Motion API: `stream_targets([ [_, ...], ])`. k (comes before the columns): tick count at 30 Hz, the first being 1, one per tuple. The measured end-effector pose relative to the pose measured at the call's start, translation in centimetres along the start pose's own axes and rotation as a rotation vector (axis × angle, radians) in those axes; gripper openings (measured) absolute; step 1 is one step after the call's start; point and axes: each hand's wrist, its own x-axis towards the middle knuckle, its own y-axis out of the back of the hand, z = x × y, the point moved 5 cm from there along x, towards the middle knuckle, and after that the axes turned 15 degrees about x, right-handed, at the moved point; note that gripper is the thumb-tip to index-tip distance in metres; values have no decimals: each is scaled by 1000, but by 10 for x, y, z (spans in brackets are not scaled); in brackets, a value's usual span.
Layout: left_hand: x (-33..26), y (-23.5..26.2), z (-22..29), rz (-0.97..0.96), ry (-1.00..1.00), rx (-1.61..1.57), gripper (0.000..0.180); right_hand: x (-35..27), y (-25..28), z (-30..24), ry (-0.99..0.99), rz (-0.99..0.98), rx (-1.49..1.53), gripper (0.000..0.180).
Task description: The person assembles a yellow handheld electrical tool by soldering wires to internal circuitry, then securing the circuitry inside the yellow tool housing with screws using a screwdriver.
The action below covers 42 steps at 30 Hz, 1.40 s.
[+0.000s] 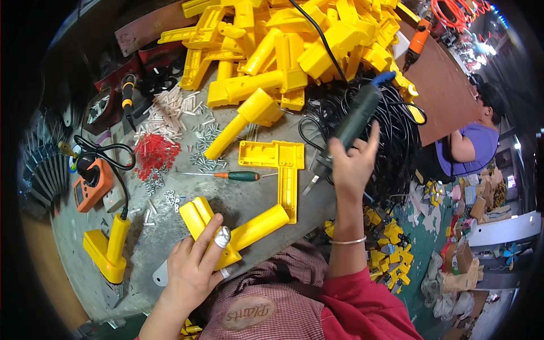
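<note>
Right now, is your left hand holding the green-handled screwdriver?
No, the left hand touches a yellow plastic housing, while the green-handled screwdriver lies on the table.

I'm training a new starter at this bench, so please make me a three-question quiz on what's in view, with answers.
1. True or false: the right hand holds a dark green tool.
2. The screwdriver lying beyond the left hand has a handle that is mainly: A) white, B) green, C) purple.
3. Fill in the colour: the left hand's fingers touch a ____ housing.

Key: 1. True. 2. B. 3. Yellow.
</note>
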Motion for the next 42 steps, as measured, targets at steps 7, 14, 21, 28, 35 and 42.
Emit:
stream_targets([
  [7, 5, -8, -11, 14, 57, -206, 81, -14, 2, -69, -382, -500, 1195, 76],
  [14, 3, -20, -11, 55, 75, -200, 89, -29, -41, -49, -651, -561, 1520, 46],
  [21, 5, -21, -16, 86, 92, -220, 99, -57, -55, -26, -615, -367, 1419, 40],
  [28, 8, -19, -18, -43, 165, -194, 89, -61, -62, -19, -742, -298, 1578, 33],
  [35, 2, -19, -16, 139, 56, -201, 93, -64, -67, -12, -819, -308, 1666, 33],
  [42, 6, -21, -16, 127, 48, -154, 91, -62, -65, -9, -761, -298, 1599, 33],
])
